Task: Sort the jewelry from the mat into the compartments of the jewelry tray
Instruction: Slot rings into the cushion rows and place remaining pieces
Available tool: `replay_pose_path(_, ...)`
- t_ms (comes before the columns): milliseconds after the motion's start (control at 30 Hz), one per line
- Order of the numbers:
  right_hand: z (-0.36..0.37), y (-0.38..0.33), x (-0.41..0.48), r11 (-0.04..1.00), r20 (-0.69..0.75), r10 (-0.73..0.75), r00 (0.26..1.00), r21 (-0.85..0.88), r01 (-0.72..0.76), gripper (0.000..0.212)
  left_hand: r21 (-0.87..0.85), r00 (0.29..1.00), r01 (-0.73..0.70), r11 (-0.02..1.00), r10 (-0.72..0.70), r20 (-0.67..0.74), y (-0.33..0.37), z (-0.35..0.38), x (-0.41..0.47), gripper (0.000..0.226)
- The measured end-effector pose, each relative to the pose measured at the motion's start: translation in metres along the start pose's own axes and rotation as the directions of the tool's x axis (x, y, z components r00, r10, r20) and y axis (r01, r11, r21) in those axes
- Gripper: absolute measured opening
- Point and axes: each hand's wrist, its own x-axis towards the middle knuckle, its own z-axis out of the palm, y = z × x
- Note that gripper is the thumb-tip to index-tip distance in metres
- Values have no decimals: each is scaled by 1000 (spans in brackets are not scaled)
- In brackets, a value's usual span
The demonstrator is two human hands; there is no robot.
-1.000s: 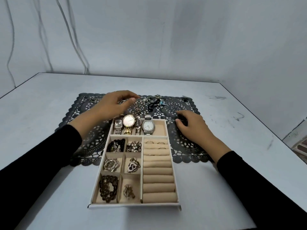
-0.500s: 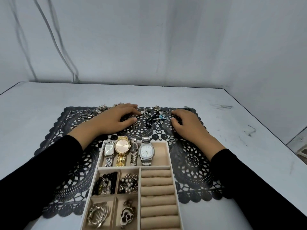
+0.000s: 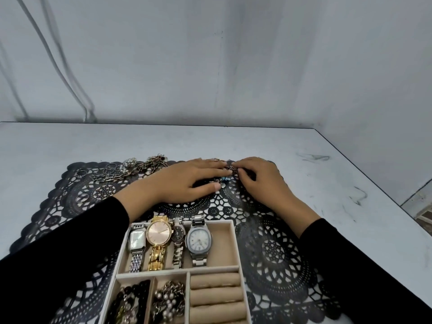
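At the far edge of a black lace mat [image 3: 275, 253], between two hands, lay a small dark tangle of jewelry [image 3: 230, 170], with a few blue beads [image 3: 225, 179] just in front of it. One left hand [image 3: 177, 181] rested flat on the mat, its fingers straight and pressed together, tips touching the tangle, thumb stretched toward the beads. One right hand [image 3: 259, 181] had its fingers curled, the tips pinching the tangle from the other side. Both arms wore black sleeves.

Farther left on the mat sat a loose pile [image 3: 121, 169] of thin rings, a chain and pearl pieces, too crowded to count, and nearer the person two rings [image 3: 81, 197] lay apart from it.

Nearest the person, one beige tray [image 3: 233, 232] rested on the mat. Its far compartment held four watches side by side: a square silver watch [image 3: 136, 240], a gold watch [image 3: 159, 232], a small dark watch [image 3: 178, 233] and a silver white-faced watch [image 3: 198, 240]. Below, two small compartments each held a bracelet [image 3: 169, 300], and four padded ring rolls [image 3: 215, 293] showed at the right.

One white table [image 3: 70, 141] carried everything, against a grey wall.
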Motion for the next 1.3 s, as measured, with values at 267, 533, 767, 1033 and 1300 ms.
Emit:
replay_pose_path(267, -3, 6, 7, 996, 26, 76, 997, 41, -77, 22, -78, 995, 74, 994, -79, -65, -11, -10, 0, 46)
replay_pose_path(533, -2, 6, 11, 990, 67, 113, 991, 74, -118, 27, -29, 997, -5, 1000, 3, -79, -1, -5, 16, 41)
replay_pose_path(767, -2, 8, 15, 988, 80, 128, 989, 77, -134, 15, -102, 990, 10, 995, -24, -142, -2, -9, 15, 50)
replay_pose_path(1033, -3, 9, 13, 990, 100, 87, 991, 103, -97, 26, -154, 980, 46, 987, -74, -183, 1, -9, 33, 24)
replay_pose_path(1300, -2, 10, 15, 992, 115, 87, 990, 77, -96, 17, -197, 964, 190, 962, -221, -149, 6, -12, 47, 17)
